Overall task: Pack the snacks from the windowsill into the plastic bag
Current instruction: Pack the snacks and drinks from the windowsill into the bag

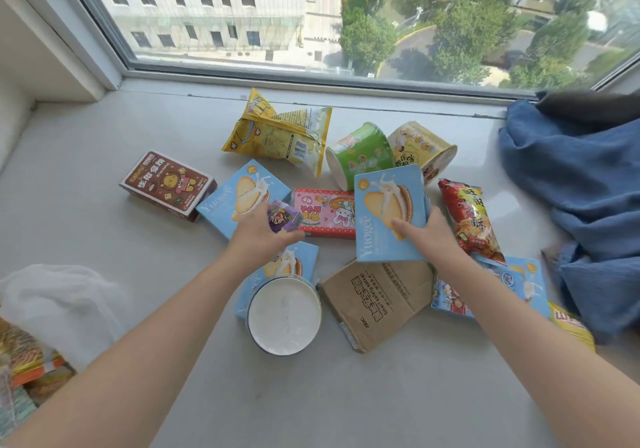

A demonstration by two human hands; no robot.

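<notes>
Snacks lie scattered on the grey windowsill (104,225). My right hand (431,231) grips a light blue biscuit box (388,205) by its lower right edge and holds it tilted above the pile. My left hand (259,236) holds a small purple packet (284,217) over another blue biscuit box (239,194). A pink packet (325,212) lies between my hands. The white plastic bag (62,305) sits at the far left, with colourful packets (24,361) showing beneath it.
A brown box (166,184), yellow pouch (280,132), green cup (360,153), yellow cup (422,146) and red packet (467,219) lie around. Nearer me are a white-lidded tub (284,312) and a cardboard box (377,302). Blue cloth (581,184) fills the right.
</notes>
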